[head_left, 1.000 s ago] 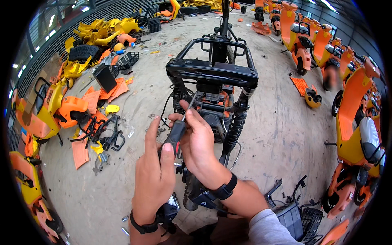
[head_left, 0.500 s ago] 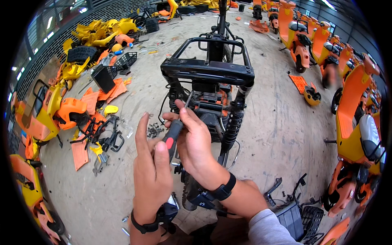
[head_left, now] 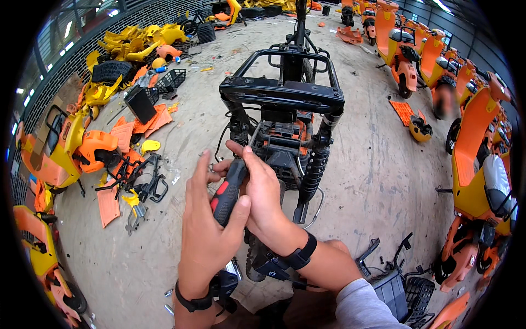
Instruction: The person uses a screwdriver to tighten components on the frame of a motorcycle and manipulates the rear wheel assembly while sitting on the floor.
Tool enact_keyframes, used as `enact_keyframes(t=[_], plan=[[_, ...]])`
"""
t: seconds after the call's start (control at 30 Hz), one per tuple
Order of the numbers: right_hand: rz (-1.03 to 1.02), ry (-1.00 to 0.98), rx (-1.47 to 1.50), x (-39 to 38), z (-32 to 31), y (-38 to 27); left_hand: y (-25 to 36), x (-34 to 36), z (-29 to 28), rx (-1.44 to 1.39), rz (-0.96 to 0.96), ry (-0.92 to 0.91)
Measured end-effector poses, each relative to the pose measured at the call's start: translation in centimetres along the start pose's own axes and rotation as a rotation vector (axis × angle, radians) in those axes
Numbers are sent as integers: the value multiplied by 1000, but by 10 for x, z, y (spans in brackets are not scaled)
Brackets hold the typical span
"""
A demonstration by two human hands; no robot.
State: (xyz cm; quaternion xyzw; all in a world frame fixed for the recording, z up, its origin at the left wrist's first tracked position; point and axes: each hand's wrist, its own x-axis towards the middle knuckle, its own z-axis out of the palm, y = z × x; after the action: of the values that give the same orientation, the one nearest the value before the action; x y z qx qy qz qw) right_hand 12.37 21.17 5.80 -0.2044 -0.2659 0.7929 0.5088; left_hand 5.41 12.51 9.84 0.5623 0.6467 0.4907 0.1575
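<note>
Screwdriver [head_left: 227, 194] grasped by right hand [head_left: 266, 197], left hand [head_left: 204, 227] alongside, its grip unclear, black crate [head_left: 173, 80], interior indistinct

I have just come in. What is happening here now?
A person has a black-and-red screwdriver between the left hand, its fingers outstretched, and the right hand. The shaft points toward a bare black vehicle frame; whether its tip touches anything is unclear. Loose orange panels lie on the floor to the left.
</note>
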Motion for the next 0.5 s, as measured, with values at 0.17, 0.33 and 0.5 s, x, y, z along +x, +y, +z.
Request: enact_keyframes(t=[0.17, 0.33, 0.5], plan=[[-45, -9, -37, 0, -2, 2, 7, 4, -14, -154, -287, -155], [-2, 82, 7, -1, 3, 9, -5, 1, -4, 55, 55, -68], [-96, 33, -134, -7, 0, 10, -5, 5, -3, 194, 213, 71]])
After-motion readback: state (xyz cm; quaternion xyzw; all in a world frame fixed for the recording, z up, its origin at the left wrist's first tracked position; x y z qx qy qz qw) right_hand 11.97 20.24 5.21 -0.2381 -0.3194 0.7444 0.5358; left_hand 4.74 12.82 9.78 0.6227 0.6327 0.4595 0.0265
